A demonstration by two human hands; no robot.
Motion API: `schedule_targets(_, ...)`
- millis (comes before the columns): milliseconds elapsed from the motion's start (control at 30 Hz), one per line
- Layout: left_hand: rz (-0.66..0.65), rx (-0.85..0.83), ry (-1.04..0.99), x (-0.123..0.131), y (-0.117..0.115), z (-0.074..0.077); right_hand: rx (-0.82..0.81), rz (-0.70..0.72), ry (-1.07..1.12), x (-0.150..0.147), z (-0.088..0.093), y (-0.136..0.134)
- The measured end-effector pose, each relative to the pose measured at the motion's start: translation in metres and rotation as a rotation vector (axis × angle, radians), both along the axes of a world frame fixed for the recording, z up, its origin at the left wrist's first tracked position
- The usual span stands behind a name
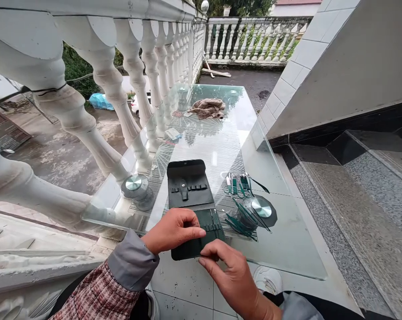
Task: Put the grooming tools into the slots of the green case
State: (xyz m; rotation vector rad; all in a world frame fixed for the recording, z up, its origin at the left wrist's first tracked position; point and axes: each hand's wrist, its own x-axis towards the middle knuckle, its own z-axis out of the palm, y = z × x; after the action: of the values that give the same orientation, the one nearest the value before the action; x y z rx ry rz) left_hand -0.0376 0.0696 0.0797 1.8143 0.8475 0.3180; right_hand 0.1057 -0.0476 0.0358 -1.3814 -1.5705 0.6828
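Observation:
A dark green manicure case (194,202) lies unfolded on the glass table in front of me, its upper half showing small elastic loops and a snap strap. Thin metal tools (214,222) sit in loops on the right of its lower half. Over the lower half is my left hand (176,229), thumb and forefinger close together; what they hold, if anything, is hidden. My right hand (229,269) pinches at the case's bottom edge, on something too small to make out. To the right lie several green-handled nail tools (238,184) and a bunch of longer green ones (242,226).
The glass tabletop (287,235) rests on round metal-capped supports (134,183). A crumpled brown cloth (207,108) and a small card (173,134) lie farther back. White balusters (112,84) line the left; stone steps (337,195) rise on the right.

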Motion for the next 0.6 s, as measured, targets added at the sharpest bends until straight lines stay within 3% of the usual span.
schedule_targets(100,0.091,0.096,0.007,-0.006,0.004,0.002,-0.257,-0.029,0.171,-0.001,-0.007,-0.01)
schedule_targets(200,0.213,0.357,0.123,-0.013,0.01,0.0,-0.468,-0.037,0.355,0.001,-0.017,-0.024)
schedule_targets(300,0.202,0.556,0.323,-0.017,0.014,-0.006,-0.632,-0.056,0.499,0.005,-0.024,-0.034)
schedule_targets(433,0.093,0.646,0.526,-0.014,0.013,-0.013,-0.709,-0.112,0.579,0.01,-0.024,-0.037)
schedule_targets(600,0.057,0.659,0.606,-0.01,0.012,-0.015,-0.734,-0.148,0.633,0.011,-0.017,-0.032)
